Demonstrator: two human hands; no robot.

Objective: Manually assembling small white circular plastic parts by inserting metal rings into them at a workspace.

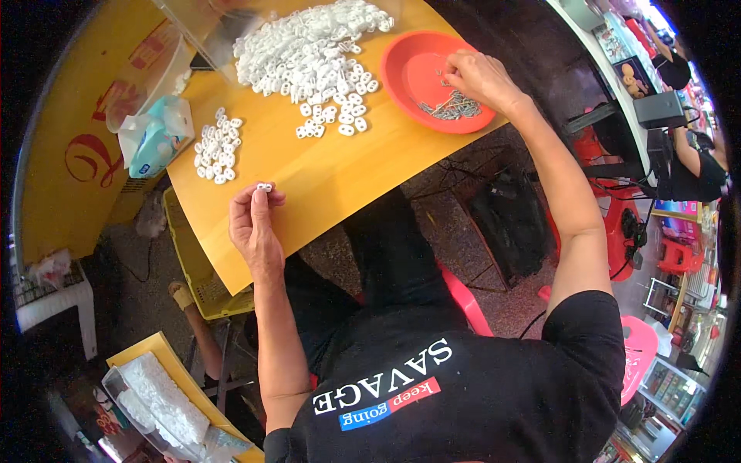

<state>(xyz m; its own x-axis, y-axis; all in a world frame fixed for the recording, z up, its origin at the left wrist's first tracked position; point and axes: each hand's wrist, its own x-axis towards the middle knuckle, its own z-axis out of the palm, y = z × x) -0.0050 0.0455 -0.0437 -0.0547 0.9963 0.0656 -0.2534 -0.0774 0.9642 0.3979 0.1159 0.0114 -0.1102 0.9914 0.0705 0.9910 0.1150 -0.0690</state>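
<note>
Near the table's front left edge, my left hand pinches a small white plastic piece between thumb and fingers. My right hand reaches over a round red bowl, its fingertips drawn together; whatever they hold is too small to make out. Small grey metal pins or screws lie heaped at the near side of the bowl. A big heap of white two-holed plastic pieces covers the far middle of the table. Beyond my left hand lies a smaller group of the same white pieces.
The yellow table has a tissue pack and clear plastic containers at its far left. Below its left side stands a yellow crate. At lower left, a clear box holds white pieces. Red stools and people are off to the right.
</note>
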